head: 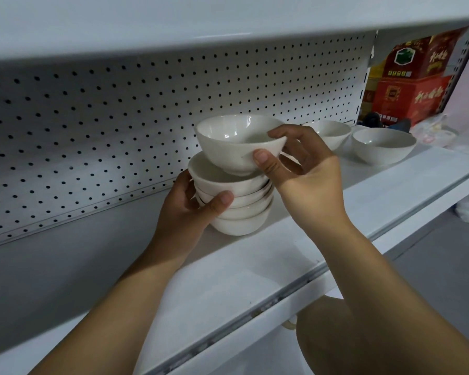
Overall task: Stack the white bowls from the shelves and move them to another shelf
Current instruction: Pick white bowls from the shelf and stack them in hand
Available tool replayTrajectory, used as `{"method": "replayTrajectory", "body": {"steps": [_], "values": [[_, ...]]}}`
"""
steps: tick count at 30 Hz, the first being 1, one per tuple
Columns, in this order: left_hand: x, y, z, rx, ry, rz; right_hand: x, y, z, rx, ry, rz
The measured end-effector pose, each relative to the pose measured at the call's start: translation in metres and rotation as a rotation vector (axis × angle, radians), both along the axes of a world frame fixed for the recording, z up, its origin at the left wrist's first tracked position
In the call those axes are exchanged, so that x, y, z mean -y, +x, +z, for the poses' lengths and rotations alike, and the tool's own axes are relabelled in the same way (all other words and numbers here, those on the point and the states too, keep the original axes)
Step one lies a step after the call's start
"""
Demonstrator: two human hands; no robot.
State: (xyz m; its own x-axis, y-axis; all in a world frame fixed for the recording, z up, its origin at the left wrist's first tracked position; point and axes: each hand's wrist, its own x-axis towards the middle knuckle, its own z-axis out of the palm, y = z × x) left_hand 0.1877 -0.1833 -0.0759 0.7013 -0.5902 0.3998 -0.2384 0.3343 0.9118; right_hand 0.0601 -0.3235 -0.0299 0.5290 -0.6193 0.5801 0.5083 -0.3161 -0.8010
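Note:
A stack of several white bowls (238, 209) stands on the white shelf (228, 280). My left hand (190, 207) grips the stack's left side, thumb across the front. My right hand (306, 174) pinches the rim of one more white bowl (228, 142), thumb outside and fingers inside, holding it just over the stack's top bowl with its foot inside that bowl. Two loose white bowls stand on the same shelf further right, one at the back (331, 132) partly hidden by my right hand, the other nearer the front (383, 146).
A white pegboard back panel (119, 125) runs behind the shelf, and another shelf (173, 20) hangs close overhead. Red printed boxes (417, 85) sit behind the right end. Bare shelf surface stretches to the left of the stack.

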Motion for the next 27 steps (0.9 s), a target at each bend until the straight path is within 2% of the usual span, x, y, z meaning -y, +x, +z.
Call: {"method": "replayTrajectory", "body": {"steps": [11,16,22,27], "values": [[0.0,0.002,-0.001,0.03,0.031,0.027,-0.002,-0.002,-0.003,-0.023,0.048,-0.001],[-0.001,0.003,-0.003,0.037,0.042,0.037,-0.001,-0.009,0.003,0.113,0.194,0.016],[-0.001,0.004,-0.004,0.061,0.051,0.051,0.021,-0.025,-0.003,0.22,0.372,-0.198],[-0.001,0.005,-0.003,0.071,0.047,0.017,0.045,-0.035,-0.034,0.078,0.372,-0.363]]}}
